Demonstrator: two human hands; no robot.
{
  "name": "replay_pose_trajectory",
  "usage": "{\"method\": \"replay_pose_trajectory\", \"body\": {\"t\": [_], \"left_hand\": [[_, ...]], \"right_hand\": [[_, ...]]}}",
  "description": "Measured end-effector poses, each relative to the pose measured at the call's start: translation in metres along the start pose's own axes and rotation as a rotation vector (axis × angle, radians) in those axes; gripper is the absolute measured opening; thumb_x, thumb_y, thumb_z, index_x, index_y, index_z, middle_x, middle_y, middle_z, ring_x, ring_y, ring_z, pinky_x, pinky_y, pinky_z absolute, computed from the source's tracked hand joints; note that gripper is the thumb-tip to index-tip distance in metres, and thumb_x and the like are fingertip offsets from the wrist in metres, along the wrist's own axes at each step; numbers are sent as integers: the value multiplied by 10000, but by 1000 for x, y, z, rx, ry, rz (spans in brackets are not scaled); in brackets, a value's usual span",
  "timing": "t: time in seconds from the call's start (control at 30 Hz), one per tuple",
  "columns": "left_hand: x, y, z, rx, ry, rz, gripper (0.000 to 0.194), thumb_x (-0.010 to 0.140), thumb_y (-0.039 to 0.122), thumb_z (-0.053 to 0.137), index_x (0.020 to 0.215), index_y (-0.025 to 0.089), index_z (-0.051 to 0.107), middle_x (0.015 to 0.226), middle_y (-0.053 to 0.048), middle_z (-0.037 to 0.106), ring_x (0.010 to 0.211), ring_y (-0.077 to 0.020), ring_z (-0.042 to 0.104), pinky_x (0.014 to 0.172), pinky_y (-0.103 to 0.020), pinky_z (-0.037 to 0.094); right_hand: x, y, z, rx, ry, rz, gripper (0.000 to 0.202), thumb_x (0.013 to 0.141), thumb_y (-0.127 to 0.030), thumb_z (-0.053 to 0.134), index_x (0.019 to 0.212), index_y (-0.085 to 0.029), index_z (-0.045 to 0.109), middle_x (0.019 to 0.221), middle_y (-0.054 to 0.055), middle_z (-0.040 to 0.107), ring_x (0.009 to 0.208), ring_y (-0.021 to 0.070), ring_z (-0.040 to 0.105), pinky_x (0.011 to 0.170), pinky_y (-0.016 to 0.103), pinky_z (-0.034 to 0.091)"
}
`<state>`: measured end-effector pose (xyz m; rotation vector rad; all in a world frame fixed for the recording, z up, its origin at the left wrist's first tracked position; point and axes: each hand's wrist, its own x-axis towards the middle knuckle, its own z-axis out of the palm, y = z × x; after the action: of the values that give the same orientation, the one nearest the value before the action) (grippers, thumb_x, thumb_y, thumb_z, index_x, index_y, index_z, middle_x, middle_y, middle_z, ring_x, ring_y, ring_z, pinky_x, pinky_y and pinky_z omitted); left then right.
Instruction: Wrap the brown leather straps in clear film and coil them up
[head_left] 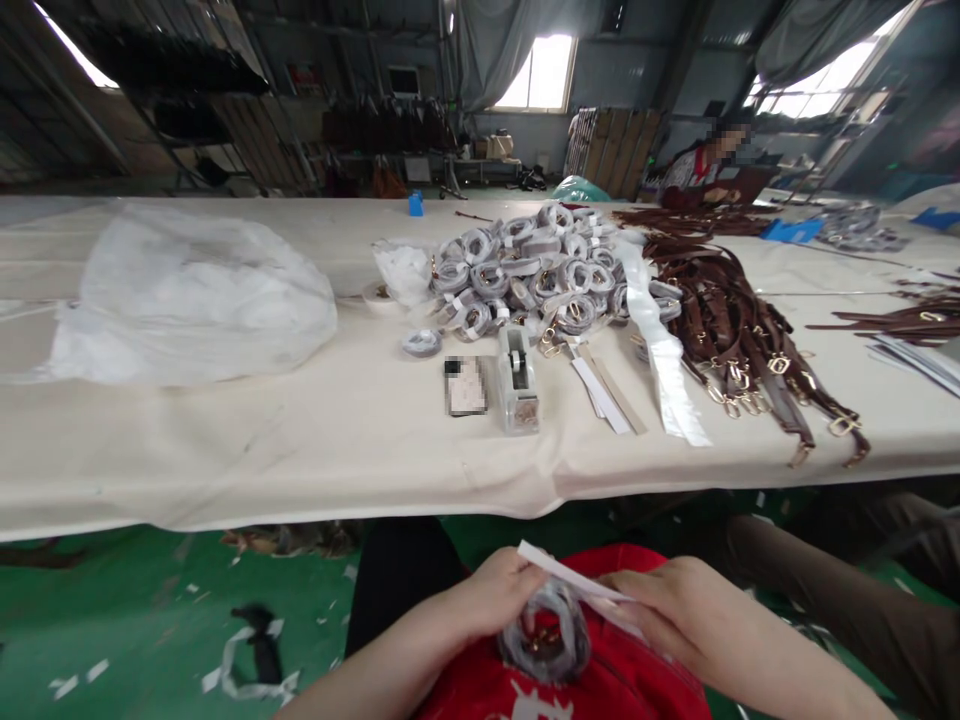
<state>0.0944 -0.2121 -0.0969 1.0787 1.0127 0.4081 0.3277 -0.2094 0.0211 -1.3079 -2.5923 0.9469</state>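
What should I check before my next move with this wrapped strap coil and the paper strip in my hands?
1. Coil held securely: ok. The left hand grips the wrapped strap coil over the lap.
2. Paper strip in hand: ok. The right hand holds the white paper strip across the top of the coil.
3. Strip wrapped fully around the coil: cannot tell, the fingers hide its ends.
4. Tape dispenser at hand: ok. The tape dispenser stands on the table ahead, past the edge.
5. Spare strips available: ok. Loose paper strips lie right of the dispenser.
6. Place for finished coils: ok. The pile of wrapped coils sits behind the dispenser.
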Motion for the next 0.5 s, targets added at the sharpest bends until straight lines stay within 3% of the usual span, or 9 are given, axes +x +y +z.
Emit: {"method": "replay_pose_trajectory", "body": {"t": [0.07,0.2,0.37,0.5], "left_hand": [[4,-1,0,-9,9,-8,766,769,794,483,1005,103,715,648,-42,634,454,-115,481,491,-251,402],[6,0,-3,83,29,121,713,807,756,486,954,106,739,801,-81,687,692,-166,599,695,-288,475],[0,4,0,47,7,11,754,794,791,450,1040,121,691,676,-24,610,455,-104,490,466,-229,386],[-3,10,3,116,15,7,712,816,767,426,1024,138,688,699,-35,627,455,-117,511,456,-229,383]], "right_hand": [[-3,0,-5,-48,-89,-13,351,1008,-386,425,802,-248,674,665,-7,681,570,149,598,523,257,316],[-6,1,-12,-134,-167,-37,319,968,-303,489,704,-236,655,613,-16,672,503,130,555,483,287,211],[1,-3,-6,-367,-153,-46,338,917,-252,510,614,-224,658,553,11,678,439,146,552,468,332,142],[11,-12,0,-481,-151,-103,273,789,-139,560,533,-220,614,496,32,644,423,169,531,467,344,175]]}}
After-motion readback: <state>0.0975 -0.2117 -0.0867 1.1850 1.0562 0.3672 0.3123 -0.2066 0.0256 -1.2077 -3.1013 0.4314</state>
